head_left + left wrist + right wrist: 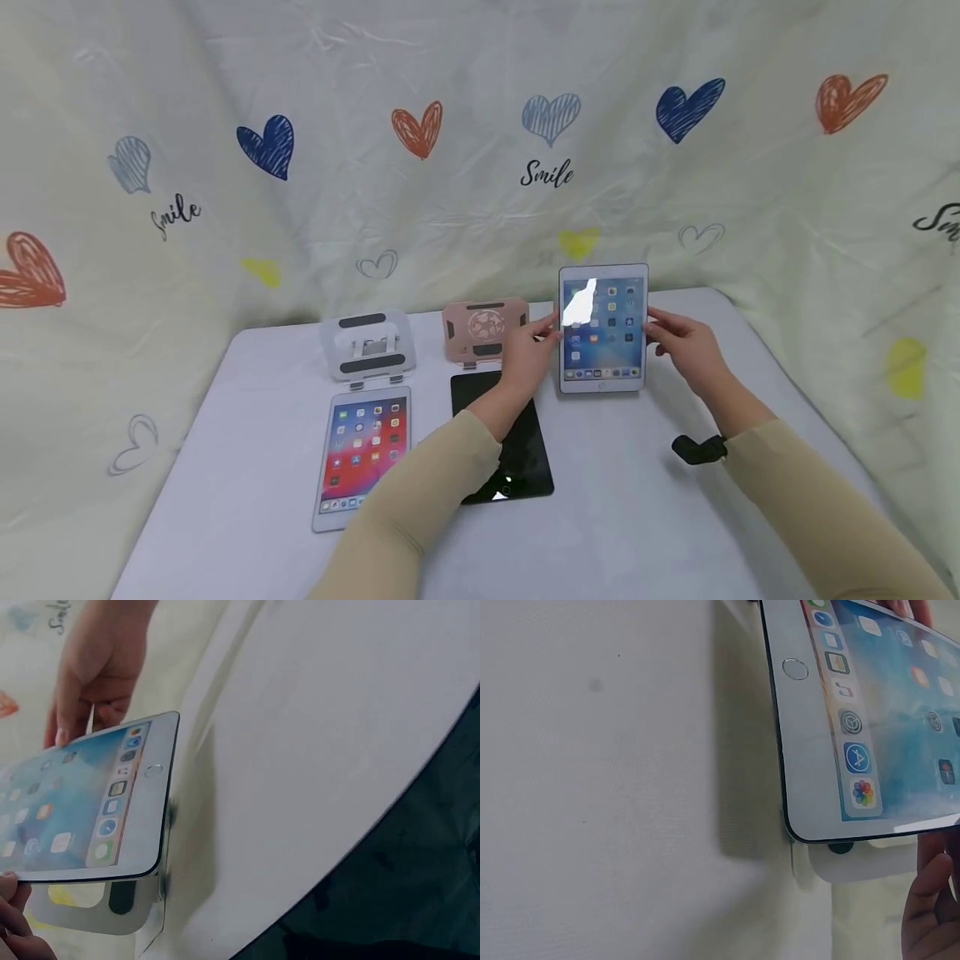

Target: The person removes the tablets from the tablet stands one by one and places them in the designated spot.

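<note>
A white-framed tablet (pixel 603 329) with a lit blue home screen stands nearly upright at the back right of the table. My left hand (pixel 527 354) pinches its left edge, and my right hand (pixel 688 346) grips the right edge. Both wrist views show a pale tablet stand (pixel 855 864) with dark pads behind the tablet. In the left wrist view, the tablet's lower edge hangs a little above the tabletop. Whether its back touches the stand is hidden.
On the left, a white tablet (pixel 363 454) lies before a white stand (pixel 367 346). Beside it, partly under the left forearm, a black tablet (pixel 528 450) lies before a pink stand (pixel 486 325). A heart-printed curtain (pixel 480 50) hangs behind the white table (pixel 637 517).
</note>
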`<state>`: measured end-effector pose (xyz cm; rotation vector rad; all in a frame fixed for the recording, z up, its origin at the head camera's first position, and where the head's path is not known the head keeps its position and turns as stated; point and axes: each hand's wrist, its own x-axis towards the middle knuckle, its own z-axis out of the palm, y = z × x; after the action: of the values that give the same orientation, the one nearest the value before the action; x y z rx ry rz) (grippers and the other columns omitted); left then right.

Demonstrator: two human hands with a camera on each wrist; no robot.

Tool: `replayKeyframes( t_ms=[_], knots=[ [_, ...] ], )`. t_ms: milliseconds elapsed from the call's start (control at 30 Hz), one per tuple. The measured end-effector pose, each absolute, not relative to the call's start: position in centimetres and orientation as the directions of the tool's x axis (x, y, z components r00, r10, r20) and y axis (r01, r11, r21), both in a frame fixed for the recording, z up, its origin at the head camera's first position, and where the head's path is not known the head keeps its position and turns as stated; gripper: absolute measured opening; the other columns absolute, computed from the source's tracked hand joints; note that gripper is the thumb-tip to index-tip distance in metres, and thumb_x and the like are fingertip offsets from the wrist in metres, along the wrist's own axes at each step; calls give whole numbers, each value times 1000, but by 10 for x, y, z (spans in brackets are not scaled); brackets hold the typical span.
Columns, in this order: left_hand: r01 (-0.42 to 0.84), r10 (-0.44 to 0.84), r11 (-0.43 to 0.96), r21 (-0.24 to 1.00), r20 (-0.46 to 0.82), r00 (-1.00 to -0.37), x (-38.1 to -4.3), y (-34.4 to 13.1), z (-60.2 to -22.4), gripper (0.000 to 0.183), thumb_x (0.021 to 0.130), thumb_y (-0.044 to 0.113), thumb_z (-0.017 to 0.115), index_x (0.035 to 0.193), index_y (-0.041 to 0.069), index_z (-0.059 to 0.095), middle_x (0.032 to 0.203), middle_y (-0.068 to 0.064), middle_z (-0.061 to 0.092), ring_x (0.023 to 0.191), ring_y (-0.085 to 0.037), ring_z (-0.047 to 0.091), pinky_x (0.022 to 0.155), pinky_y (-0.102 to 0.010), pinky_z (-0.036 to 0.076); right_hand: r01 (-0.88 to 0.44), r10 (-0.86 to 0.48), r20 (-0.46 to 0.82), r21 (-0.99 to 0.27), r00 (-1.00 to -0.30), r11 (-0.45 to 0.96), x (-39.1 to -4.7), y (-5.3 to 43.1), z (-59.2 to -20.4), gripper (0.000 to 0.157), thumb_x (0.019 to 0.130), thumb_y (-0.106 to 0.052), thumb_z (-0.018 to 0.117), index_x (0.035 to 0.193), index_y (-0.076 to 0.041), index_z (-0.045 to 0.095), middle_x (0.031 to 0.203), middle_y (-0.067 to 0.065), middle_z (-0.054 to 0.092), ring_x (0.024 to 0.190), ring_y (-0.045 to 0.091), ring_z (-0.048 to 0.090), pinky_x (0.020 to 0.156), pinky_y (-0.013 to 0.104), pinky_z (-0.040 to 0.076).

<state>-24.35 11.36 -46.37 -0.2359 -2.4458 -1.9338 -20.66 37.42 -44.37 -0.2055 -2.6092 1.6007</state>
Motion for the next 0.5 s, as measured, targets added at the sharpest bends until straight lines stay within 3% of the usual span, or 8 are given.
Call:
replayKeyframes(
  t_ms=[267,500],
  knots=[
    [85,115,206,975,62,-991,-230,114,-467,37,90,17,74,125,29,70,91,11,65,83,-10,57,63,-25,48,146,123,-99,-865,-987,480,-195,378,-445,63,100,-47,54,151,-12,42,125,16,61,103,37,56,80,23,50],
    [13,111,199,980,-9,-994,-219,116,-476,35,90,16,74,123,26,72,92,12,67,84,-9,58,69,-26,50,215,91,-196,-843,-976,493,-187,381,-451,64,100,-46,54,152,-10,41,128,19,60,102,34,56,86,33,48]
  ],
)
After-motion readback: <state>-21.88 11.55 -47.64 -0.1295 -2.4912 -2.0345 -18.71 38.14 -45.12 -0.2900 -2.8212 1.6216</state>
